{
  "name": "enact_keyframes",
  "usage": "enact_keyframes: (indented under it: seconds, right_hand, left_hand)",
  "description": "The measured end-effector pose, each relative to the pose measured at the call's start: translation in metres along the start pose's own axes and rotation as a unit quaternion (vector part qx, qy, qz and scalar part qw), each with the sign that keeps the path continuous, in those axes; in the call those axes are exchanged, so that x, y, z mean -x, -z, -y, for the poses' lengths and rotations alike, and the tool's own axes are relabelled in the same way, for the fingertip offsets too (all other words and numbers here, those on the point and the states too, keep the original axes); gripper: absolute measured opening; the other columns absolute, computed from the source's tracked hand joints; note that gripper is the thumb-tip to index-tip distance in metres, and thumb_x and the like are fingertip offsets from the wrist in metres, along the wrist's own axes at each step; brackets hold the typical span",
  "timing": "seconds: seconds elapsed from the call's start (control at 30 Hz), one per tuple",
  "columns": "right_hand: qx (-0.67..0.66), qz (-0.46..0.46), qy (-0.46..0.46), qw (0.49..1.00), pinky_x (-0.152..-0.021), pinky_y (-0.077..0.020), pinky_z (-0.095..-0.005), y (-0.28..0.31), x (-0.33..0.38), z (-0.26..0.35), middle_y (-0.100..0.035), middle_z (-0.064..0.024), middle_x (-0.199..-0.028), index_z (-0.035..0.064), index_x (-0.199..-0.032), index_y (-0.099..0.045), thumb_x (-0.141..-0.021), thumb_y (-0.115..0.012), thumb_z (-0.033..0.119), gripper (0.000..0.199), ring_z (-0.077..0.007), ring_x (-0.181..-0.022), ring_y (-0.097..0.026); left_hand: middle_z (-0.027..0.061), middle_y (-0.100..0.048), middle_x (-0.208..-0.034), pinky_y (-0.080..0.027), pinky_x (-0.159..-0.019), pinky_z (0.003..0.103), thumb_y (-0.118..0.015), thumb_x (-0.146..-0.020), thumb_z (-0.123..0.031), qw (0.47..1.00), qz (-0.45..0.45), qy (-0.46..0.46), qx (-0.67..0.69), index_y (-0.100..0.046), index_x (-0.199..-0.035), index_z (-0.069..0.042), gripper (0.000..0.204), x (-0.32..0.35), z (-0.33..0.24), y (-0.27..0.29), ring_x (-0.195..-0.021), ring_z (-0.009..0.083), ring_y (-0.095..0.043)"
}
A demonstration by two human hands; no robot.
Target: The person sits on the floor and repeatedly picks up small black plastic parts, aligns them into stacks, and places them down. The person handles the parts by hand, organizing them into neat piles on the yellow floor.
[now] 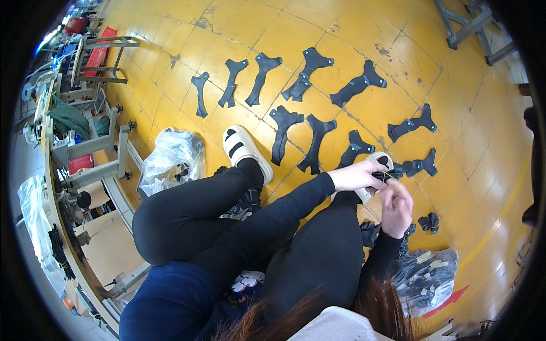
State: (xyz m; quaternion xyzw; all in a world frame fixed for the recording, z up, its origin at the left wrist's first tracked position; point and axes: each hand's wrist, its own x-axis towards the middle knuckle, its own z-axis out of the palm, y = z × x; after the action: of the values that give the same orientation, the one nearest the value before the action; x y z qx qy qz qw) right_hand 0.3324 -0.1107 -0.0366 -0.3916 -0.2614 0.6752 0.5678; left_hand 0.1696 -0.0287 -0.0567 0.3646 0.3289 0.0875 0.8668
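Note:
My left hand [359,175] is closed around a folded black bundle [381,177], held low over my right sandal [384,161]. A thin pale yellowish band seems to cross the bundle. Close beside it, my right hand [396,206] has its fingers bent together and slightly smeared; whatever they pinch is too small to make out. Flat, black Y-shaped pieces [317,139] lie in rows on the yellow floor beyond my feet, several of them stacked or partly folded. One such piece [421,165] lies just right of my hands.
A clear plastic bag [172,161] sits left of my left sandal [245,149]. Another bag [427,278] with dark contents lies at my right, near small black bundles [429,223]. A workbench [85,250] runs along the left; metal legs [476,28] stand at far right.

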Motion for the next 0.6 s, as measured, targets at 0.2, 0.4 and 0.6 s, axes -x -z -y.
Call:
enact_keyframes:
  seconds: [0.2,0.4,0.6]
  right_hand:
    - [-0.206,-0.107,0.117,0.966,-0.048,-0.0343,-0.0233,0.014,-0.009,0.028,-0.023,-0.0108,-0.151,-0.0028,-0.145,-0.019,-0.093,-0.050,0.037,0.073,-0.0095,-0.058,-0.037]
    - [-0.251,-0.153,0.220,0.930,-0.041,-0.0400,-0.0186,0.042,-0.012,0.040,-0.015,-0.0102,-0.154,0.0347,-0.145,-0.024,-0.098,-0.043,0.032,0.050,-0.0259,-0.095,-0.059]
    - [0.073,-0.263,0.227,0.935,-0.066,-0.0444,-0.0216,0.026,-0.029,0.048,-0.047,-0.0125,-0.132,0.0130,-0.132,-0.047,-0.094,-0.050,0.013,0.038,-0.0144,-0.084,-0.056]
  left_hand:
    - [0.0107,-0.066,-0.096,-0.047,-0.069,0.024,-0.061,-0.090,-0.017,0.988,0.095,0.058,0.108,-0.036,-0.135,0.004,0.057,0.005,-0.018,-0.019,-0.075,0.0102,-0.057]
    - [0.0128,-0.065,-0.096,-0.046,-0.069,0.025,-0.058,-0.092,-0.014,0.971,0.130,0.063,0.189,-0.042,-0.131,-0.003,0.044,-0.002,-0.016,-0.010,-0.074,0.0121,-0.056]
    - [0.0154,-0.059,-0.112,-0.046,-0.076,0.026,-0.044,-0.099,-0.021,0.954,0.073,-0.026,0.290,-0.038,-0.133,-0.003,0.039,0.007,-0.030,0.004,-0.089,0.0169,-0.059]
